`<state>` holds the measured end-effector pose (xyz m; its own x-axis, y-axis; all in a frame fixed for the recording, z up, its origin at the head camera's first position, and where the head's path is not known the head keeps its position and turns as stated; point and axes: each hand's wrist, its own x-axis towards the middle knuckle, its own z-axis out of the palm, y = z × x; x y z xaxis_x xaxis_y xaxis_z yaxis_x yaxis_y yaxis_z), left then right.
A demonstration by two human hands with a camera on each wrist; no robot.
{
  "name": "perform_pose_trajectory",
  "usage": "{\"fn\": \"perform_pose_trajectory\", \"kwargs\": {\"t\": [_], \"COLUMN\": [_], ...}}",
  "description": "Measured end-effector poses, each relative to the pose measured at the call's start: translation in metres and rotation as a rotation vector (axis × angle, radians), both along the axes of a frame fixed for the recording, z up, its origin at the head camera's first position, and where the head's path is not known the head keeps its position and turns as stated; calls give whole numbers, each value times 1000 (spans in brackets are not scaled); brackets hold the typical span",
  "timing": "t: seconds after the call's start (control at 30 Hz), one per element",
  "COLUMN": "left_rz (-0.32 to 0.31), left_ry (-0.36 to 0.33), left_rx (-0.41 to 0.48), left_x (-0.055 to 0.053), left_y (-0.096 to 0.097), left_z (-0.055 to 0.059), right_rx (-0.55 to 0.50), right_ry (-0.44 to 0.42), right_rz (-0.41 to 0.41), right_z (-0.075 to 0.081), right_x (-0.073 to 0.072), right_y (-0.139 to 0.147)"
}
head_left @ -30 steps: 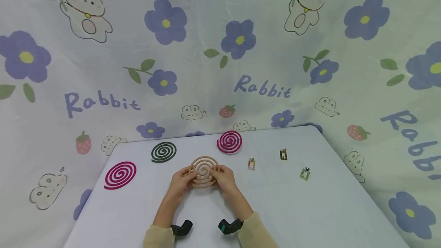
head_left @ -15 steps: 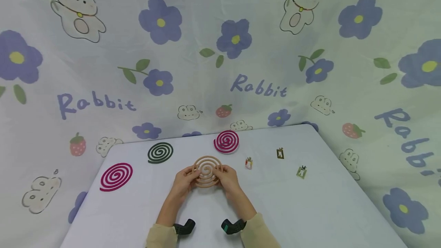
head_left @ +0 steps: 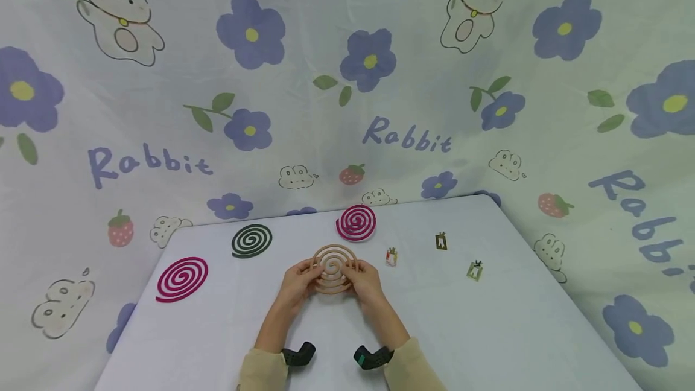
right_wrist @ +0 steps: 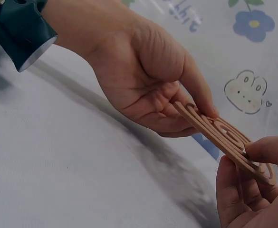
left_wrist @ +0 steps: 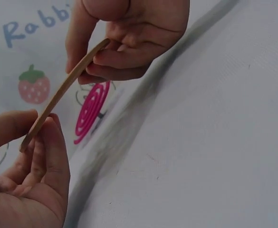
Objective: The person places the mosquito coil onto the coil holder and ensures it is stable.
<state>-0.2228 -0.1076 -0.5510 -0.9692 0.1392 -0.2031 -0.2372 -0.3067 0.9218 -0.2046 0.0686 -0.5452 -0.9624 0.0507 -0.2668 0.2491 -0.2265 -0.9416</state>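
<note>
A tan spiral mosquito coil (head_left: 334, 282) is held tilted up above the white table between both hands. My left hand (head_left: 297, 285) pinches its left edge, thumb on the near face and fingers behind. My right hand (head_left: 369, 282) pinches the right edge in the same way. Seen nearly edge-on, the coil (left_wrist: 58, 95) looks slightly bowed in the left wrist view, with the left hand (left_wrist: 34, 175) below and the right hand (left_wrist: 134, 38) above. In the right wrist view, the coil's rings (right_wrist: 224, 137) show between both thumbs.
On the table (head_left: 488, 330) lie a magenta coil (head_left: 182, 279) at left, a dark green coil (head_left: 252, 241) and another magenta coil (head_left: 356, 222) farther back. Several small frame-like pieces lie right of the hands, including a red-and-white one (head_left: 391, 257). A printed curtain (head_left: 304, 89) hangs behind.
Both hands have shifted a little to the right with the tan mosquito coil, their grip unchanged. The head view has turned slightly. The other coils and small pieces stay put on the table.
</note>
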Motion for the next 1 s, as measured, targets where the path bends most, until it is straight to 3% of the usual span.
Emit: {"fn": "perform_pose_trajectory", "kwargs": {"t": [0.33, 0.67, 1.0], "left_rz": [-9, -37, -26], "left_ry": [-4, 37, -1], "left_rx": [15, 0, 9], "left_x": [-3, -3, -1], "left_y": [11, 28, 41], "left_z": [-2, -4, -6], "right_rx": [-9, -2, 21], "right_ry": [13, 8, -10], "right_rz": [-30, -60, -74], "right_z": [-7, 0, 1], "right_x": [-2, 2, 3], "right_y": [12, 25, 35]}}
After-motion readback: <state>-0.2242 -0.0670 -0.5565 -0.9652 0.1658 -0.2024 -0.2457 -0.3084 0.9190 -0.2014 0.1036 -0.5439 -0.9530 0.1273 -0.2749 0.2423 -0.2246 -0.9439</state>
